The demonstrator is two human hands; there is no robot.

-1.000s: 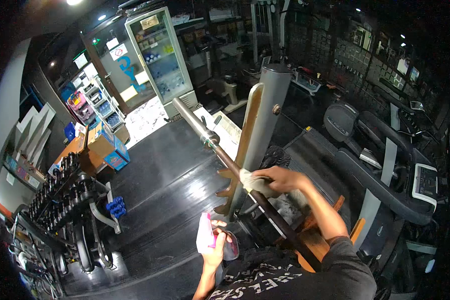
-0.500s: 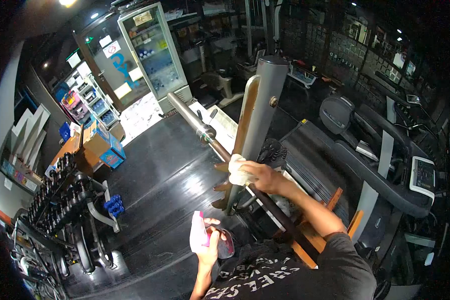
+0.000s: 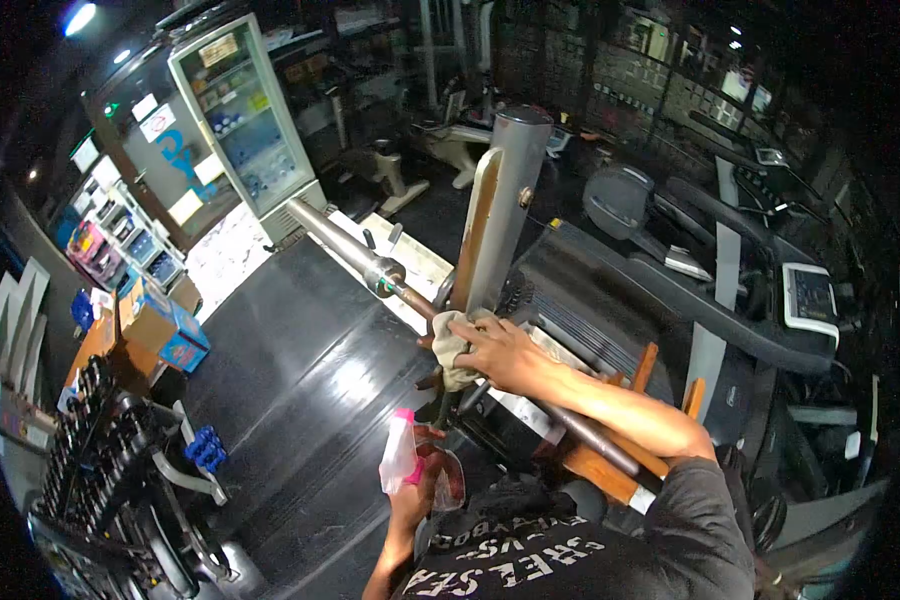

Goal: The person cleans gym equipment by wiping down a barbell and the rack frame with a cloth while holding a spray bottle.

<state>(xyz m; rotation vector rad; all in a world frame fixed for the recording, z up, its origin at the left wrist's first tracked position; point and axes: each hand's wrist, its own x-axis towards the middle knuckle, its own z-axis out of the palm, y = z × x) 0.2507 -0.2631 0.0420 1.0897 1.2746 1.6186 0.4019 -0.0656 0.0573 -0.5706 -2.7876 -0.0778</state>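
Note:
My right hand (image 3: 510, 357) presses a pale cloth (image 3: 450, 345) around the shaft of a barbell (image 3: 342, 240), beside a grey upright post (image 3: 515, 205) of the rack. The fingers are bent over the cloth. The bar slants from the upper left, with its thick sleeve, to the lower right under my forearm. Lower down, my left hand (image 3: 410, 500) grips a spray bottle (image 3: 400, 455) with a white and pink trigger head. Its clear body shows just right of the hand, near my dark shirt.
A dumbbell rack (image 3: 105, 450) stands at the left, with blue dumbbells (image 3: 206, 449) beside it. Cardboard boxes (image 3: 155, 320) and a glass-door fridge (image 3: 245, 120) are further back. A treadmill (image 3: 610, 310) lies to the right. Wooden pieces (image 3: 600, 475) sit under the bar.
My right hand and the cloth remain at the bar by the post, with the fingers now spread more over the cloth. The view has turned right. The left hand still holds the bottle.

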